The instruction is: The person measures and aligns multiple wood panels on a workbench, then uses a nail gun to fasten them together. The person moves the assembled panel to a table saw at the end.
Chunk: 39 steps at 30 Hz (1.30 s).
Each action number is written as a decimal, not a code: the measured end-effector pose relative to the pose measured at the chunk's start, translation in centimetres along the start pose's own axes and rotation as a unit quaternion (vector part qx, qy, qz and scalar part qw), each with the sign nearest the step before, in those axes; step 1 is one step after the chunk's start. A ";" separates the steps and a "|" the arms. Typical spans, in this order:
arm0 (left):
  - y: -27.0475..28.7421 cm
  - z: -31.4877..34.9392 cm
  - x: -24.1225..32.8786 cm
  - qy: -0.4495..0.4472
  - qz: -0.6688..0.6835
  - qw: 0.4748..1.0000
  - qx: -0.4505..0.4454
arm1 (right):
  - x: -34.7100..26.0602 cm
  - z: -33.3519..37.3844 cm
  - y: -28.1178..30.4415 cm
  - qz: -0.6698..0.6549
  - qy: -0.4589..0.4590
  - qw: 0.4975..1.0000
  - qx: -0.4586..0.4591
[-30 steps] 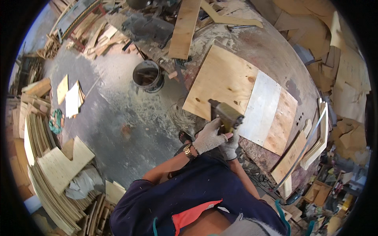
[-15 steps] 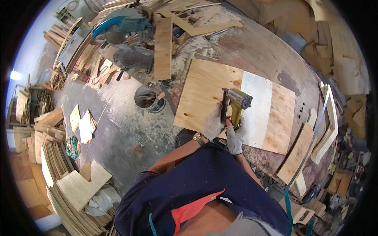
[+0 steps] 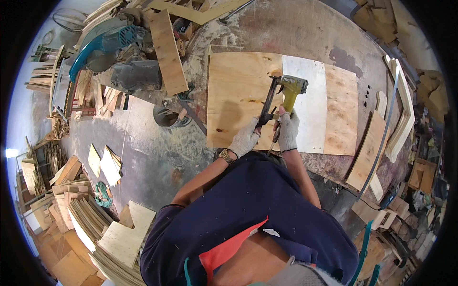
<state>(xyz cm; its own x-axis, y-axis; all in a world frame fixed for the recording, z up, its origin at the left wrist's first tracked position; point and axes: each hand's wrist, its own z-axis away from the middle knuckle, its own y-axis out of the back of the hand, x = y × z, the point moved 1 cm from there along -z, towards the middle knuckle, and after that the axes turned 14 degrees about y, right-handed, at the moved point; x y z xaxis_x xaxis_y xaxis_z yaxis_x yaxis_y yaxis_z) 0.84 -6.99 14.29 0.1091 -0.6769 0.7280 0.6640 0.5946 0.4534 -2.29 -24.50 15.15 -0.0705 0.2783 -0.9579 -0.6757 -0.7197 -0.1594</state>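
Stained grey-brown workbench: yellow-black metal nail gun held lengthwise forward, fingers clamped: white-gloved right hand on handle, white-gloved left hand on dark rail

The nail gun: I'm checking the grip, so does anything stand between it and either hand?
Nothing visible beyond pale gloves: the left hand holds the nail gun by the lower end of its dark bar, the right hand by its yellow handle.

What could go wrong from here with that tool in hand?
The left hand grips the yellow-green fastener gun by its dark rail, so that hand might get pinched if the rail slides. The gun is held over the plywood panel and white sheet; should the right hand slip, it could drop and mark them.
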 end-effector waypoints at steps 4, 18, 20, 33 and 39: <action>-1.1 -1.1 -3.3 0.031 -0.013 0.994 -0.104 | 0.8 -1.5 -0.4 0.095 0.030 0.995 0.020; 8.4 -8.8 -10.0 0.093 -0.064 0.968 0.224 | 4.2 -2.9 0.4 0.362 0.066 0.930 -0.007; 8.9 -11.0 -10.0 0.072 -0.070 0.966 0.237 | 5.6 -2.7 0.3 0.363 0.096 0.927 -0.005; 12.2 -19.6 -8.5 -0.022 -0.094 0.974 0.205 | 3.9 -3.6 -3.4 0.606 0.097 0.788 -0.048; 25.2 -29.3 -2.9 -0.089 -0.081 0.907 0.404 | 3.6 -3.5 -4.5 0.583 0.105 0.805 -0.028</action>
<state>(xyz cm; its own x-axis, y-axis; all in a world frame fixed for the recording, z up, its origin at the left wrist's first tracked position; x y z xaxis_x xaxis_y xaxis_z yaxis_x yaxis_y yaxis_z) 38.93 -2.76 8.50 -0.1113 -0.7458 0.6568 -0.1053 0.6661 0.7384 3.04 -22.48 11.64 -0.5023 -0.7171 -0.4832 -0.2060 -0.4436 0.8723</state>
